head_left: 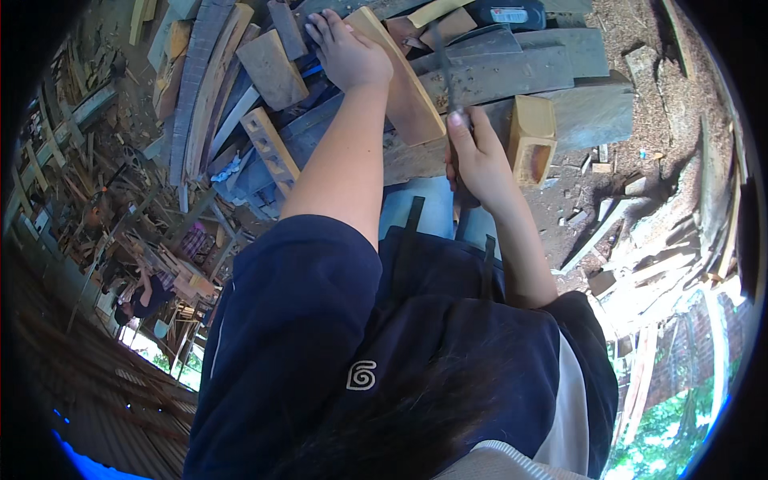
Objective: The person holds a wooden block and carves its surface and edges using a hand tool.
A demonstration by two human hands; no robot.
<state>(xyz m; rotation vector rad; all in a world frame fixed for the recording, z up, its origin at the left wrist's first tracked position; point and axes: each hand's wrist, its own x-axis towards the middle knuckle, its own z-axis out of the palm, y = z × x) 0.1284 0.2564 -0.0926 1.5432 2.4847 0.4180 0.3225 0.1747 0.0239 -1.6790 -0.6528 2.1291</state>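
My left hand [352, 56] lies with fingers spread at the upper end of a flat wooden board [410, 100], which slants across the pile of planks. My right hand [478, 156] is closed round a long dark blade-like tool [439, 56] that points up along the board's right side; its handle is mostly hidden by my fingers. Just right of that hand stands a pale hollowed wooden block [533, 136]. Left of my left forearm are a short grey-brown block [272, 72] and a narrow wooden piece with several cut holes [269, 148].
Weathered planks [584, 112] form the work pile, with a dark bottle-like object [500, 14] at the back. Long boards [196, 96] lean at left. Behind, people [148, 296] are among timber scraps. Wood chips and offcuts [608, 224] cover the ground at right.
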